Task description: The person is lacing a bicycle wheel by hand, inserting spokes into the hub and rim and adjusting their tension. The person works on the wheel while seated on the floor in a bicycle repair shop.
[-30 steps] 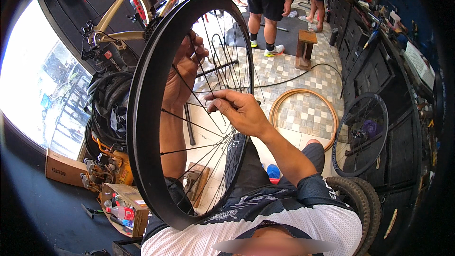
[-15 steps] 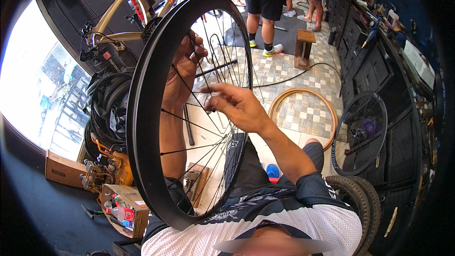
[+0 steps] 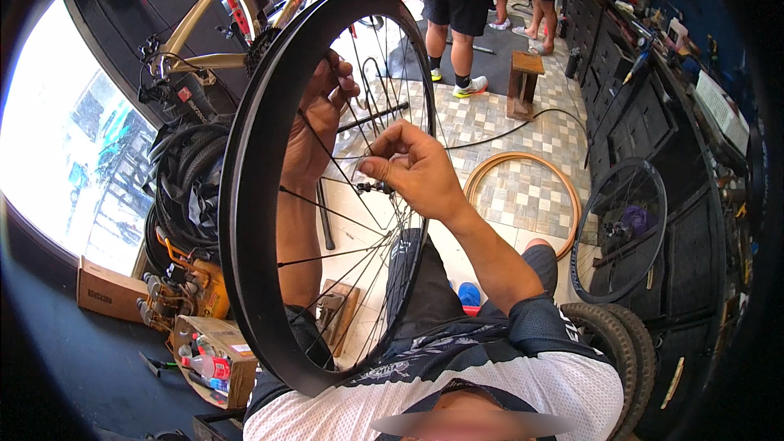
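1. A black deep-section bicycle wheel point(image 3: 245, 196) stands upright in the middle of the frame, held in front of the person, its rim running from the top centre down to the lower centre.
2. A tan bicycle frame point(image 3: 204, 20) sits in the upper left, behind the wheel, above a heap of black tyres point(image 3: 184, 188).
3. Another spoked wheel point(image 3: 618, 229) leans against the dark cabinets point(image 3: 653, 73) on the right, with a tan tyre hoop point(image 3: 523, 188) lying on the tiled floor point(image 3: 482, 114) beside it.
4. Two people's legs point(image 3: 457, 24) stand at the top centre, near a small wooden stool point(image 3: 523, 82).
5. Cardboard boxes point(image 3: 212, 343) with bottles and tools sit at lower left.
6. The left hand point(image 3: 318, 126) reaches through the spokes in the upper part of the wheel, its grip closed around spokes near the rim.
7. The right hand point(image 3: 412, 167) is at the centre, its grip pinched together, fingertips on the small hub point(image 3: 376, 188) end where the spokes meet.
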